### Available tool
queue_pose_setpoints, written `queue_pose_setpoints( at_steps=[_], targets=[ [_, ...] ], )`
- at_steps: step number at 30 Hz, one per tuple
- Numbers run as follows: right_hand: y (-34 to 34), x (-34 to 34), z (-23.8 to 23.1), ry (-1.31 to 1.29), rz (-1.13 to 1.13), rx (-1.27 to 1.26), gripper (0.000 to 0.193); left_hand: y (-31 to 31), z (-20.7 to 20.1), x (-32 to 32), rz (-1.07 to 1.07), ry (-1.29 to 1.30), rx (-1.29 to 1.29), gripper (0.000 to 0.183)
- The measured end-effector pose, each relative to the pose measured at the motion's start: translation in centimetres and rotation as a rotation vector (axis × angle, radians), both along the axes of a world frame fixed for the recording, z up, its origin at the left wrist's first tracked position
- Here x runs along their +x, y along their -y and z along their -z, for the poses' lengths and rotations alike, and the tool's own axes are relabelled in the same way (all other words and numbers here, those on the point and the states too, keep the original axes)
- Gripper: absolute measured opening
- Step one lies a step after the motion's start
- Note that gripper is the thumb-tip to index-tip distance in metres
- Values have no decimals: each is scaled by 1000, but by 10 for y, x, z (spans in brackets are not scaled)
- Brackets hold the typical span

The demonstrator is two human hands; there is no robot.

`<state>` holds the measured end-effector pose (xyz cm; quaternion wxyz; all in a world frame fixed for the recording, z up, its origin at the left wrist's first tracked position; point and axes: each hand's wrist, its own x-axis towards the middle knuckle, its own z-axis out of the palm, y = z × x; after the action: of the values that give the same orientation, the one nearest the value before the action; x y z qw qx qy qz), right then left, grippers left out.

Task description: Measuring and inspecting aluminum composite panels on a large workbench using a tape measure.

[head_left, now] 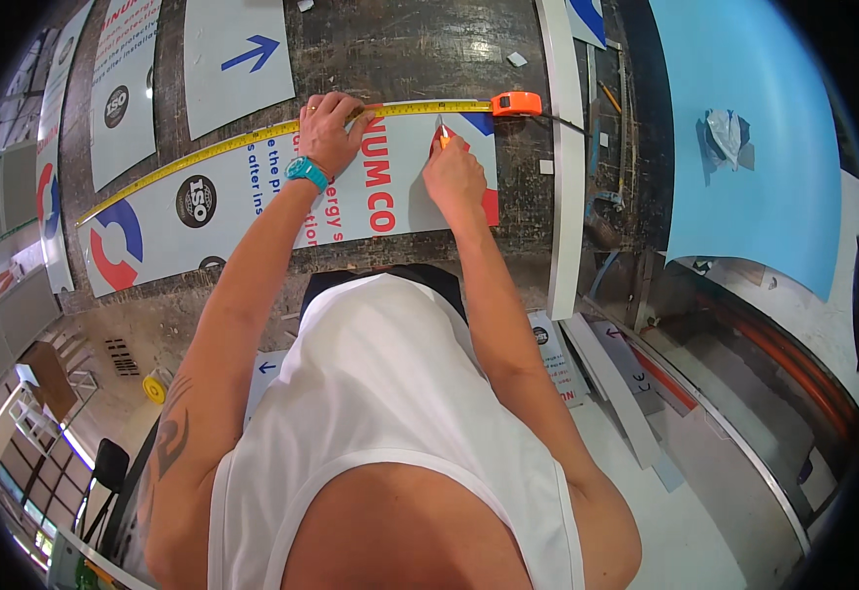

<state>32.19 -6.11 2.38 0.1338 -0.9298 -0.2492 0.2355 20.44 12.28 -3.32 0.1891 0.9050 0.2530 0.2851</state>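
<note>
A printed white panel [243, 226] with a peeling-type film look, bearing red and blue lettering, lies on the dark workbench before me. Along its far edge runs the yellow blade of a tape measure [223, 144], whose orange case [517, 103] rests just past the panel's right end. My left hand [329, 133], with a turquoise watch at the wrist, pinches and presses the blade against the panel edge. Closed round a slim orange tool with a dark, thin tip [444, 140] is my right hand [454, 175]; the tip points at the panel near the blade. Whether it is a knife or pencil is unclear.
More printed panels [238, 64] lie beyond and to the left. A long white bar [565, 177] crosses the bench at the right, with a clamp [601, 202] and tools beyond it. Further right is a light blue sheet [754, 187] with crumpled wrapping [726, 138] on it.
</note>
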Motion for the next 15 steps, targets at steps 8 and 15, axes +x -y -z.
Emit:
queue_pose_setpoints(
  at_steps=[8,15],
  targets=[
    [-1,1,-4,-41,9,-11,32,-1,1,0,12,1,-3,14],
    [-2,1,-7,-55,12,-18,32,-1,4,0,14,-8,-36,14]
  ],
)
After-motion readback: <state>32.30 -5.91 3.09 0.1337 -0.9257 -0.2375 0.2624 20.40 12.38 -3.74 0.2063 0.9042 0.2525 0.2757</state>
